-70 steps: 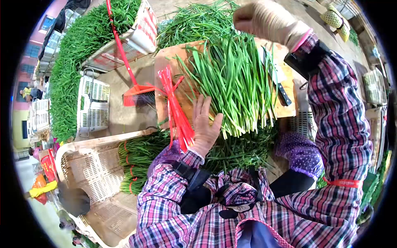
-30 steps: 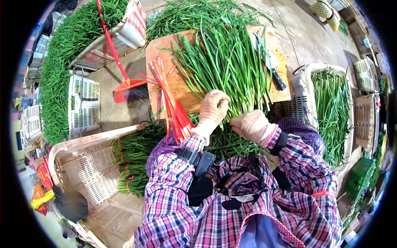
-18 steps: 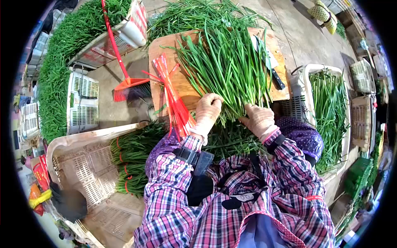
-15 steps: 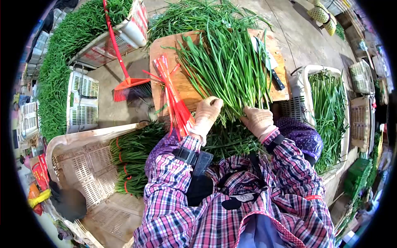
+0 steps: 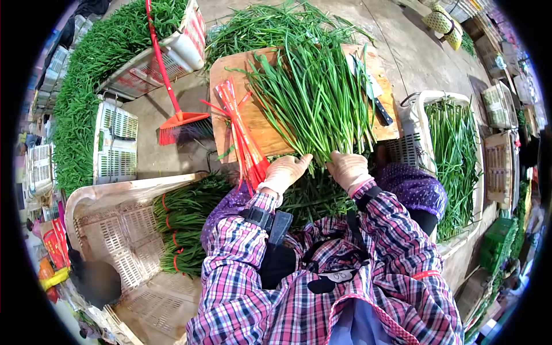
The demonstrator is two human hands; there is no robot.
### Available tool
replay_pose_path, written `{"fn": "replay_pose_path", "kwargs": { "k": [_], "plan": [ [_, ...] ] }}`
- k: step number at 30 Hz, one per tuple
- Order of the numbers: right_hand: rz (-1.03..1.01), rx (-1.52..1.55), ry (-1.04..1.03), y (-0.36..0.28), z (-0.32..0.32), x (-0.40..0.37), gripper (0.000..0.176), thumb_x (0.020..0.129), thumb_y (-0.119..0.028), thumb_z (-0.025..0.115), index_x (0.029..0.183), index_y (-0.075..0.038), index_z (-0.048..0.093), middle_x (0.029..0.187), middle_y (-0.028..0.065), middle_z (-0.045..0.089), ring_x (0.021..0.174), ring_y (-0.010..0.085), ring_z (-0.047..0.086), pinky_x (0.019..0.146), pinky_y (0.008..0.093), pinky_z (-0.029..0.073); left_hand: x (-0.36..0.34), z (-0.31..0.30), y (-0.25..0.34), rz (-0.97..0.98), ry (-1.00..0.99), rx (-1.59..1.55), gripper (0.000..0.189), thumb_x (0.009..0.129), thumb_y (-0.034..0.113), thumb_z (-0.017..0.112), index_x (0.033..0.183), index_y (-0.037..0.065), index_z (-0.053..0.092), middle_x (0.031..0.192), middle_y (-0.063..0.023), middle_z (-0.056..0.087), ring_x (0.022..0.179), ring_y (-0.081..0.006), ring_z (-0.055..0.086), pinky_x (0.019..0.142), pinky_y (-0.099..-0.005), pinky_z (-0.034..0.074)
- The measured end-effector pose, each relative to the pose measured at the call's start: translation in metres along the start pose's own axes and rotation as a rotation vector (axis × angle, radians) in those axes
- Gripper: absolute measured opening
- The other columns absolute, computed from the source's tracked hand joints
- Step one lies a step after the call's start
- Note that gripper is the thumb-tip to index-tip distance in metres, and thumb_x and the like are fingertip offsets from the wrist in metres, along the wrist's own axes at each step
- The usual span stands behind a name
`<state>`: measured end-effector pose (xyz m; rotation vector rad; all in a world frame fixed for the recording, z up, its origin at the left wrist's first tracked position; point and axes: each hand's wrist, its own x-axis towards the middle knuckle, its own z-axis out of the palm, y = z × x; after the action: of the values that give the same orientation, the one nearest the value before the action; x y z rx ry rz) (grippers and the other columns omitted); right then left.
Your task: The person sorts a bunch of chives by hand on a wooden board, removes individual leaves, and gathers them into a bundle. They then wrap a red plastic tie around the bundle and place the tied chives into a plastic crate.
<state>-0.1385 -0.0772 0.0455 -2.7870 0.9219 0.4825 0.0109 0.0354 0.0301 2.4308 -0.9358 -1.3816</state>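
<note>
A loose bunch of garlic chives [image 5: 322, 103] lies on a wooden board [image 5: 236, 63], with its pale stem ends toward me. My left hand [image 5: 287, 171], in a thin pale glove, is closed at the left of the stem ends, thumb near them. From the right, my right hand [image 5: 349, 169], gloved too, closes on the same ends; the undersides of both hands are hidden. Red printed tie strips [image 5: 244, 138] lie beside my left hand, over the board's edge. A knife [image 5: 376, 100] with a black handle rests right of the bunch, its blade partly covered by leaves.
Tied chive bundles [image 5: 187, 224] lie in a large crate [image 5: 115, 230] at my left. Another crate [image 5: 428, 132] of chives stands at right. Beyond the board is a chive heap [image 5: 276, 26]. A red broom [image 5: 178, 118] stands left of the board.
Both hands have moved slightly toward me, down to the stem ends, and now sit closer together. The left hand has shifted lower on the stems. The knife and tie strips have stayed on the board.
</note>
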Motion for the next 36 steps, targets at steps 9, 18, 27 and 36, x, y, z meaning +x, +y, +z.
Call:
{"fn": "replay_pose_path", "kwargs": {
  "k": [9, 18, 27, 36],
  "plan": [
    [0.187, 0.779, 0.101, 0.02, 0.003, -0.01, 0.025, 0.082, -0.03, 0.062, 0.086, -0.005, 0.064, 0.075, 0.0172, 0.064, 0.07, 0.0305, 0.063, 0.066, 0.0365, 0.049, 0.0, -0.001, 0.0, 0.095, 0.217, -0.157, 0.067, 0.085, 0.063, 0.038, 0.086, 0.004, 0.068, 0.086, -0.0213, 0.065, 0.092, -0.0381, 0.06, 0.084, -0.043, 0.045],
    [-0.143, 0.544, 0.253, -0.032, -0.016, -0.039, 0.023, 0.081, -0.029, 0.06, 0.094, -0.01, 0.06, 0.061, 0.0131, 0.06, 0.057, 0.0319, 0.06, 0.051, 0.0418, 0.046, -0.018, -0.002, 0.014, 0.116, -0.077, -1.028, 0.062, 0.082, 0.064, 0.049, 0.074, 0.004, 0.064, 0.065, -0.0055, 0.06, 0.059, -0.0142, 0.056, 0.054, -0.0271, 0.043],
    [0.063, 0.863, 0.153, -0.029, -0.019, -0.039, 0.032, 0.08, -0.043, 0.064, 0.084, -0.011, 0.061, 0.067, 0.0109, 0.063, 0.066, 0.0311, 0.063, 0.057, 0.0401, 0.048, -0.019, -0.001, 0.004, 0.323, 0.026, -1.095, 0.037, 0.084, 0.038, 0.052, 0.073, 0.005, 0.063, 0.073, -0.0058, 0.062, 0.068, -0.0142, 0.055, 0.073, -0.0289, 0.041],
    [0.078, 0.055, -0.067, -0.005, 0.001, 0.007, 0.033, 0.082, -0.044, 0.06, 0.085, -0.011, 0.059, 0.071, 0.0104, 0.065, 0.067, 0.0289, 0.065, 0.058, 0.0417, 0.048, -0.023, -0.006, 0.014, 0.521, -0.144, -1.229, 0.034, 0.092, 0.035, 0.051, 0.082, 0.004, 0.061, 0.079, -0.0051, 0.063, 0.072, -0.0137, 0.06, 0.067, -0.0268, 0.049]
  ]
}}
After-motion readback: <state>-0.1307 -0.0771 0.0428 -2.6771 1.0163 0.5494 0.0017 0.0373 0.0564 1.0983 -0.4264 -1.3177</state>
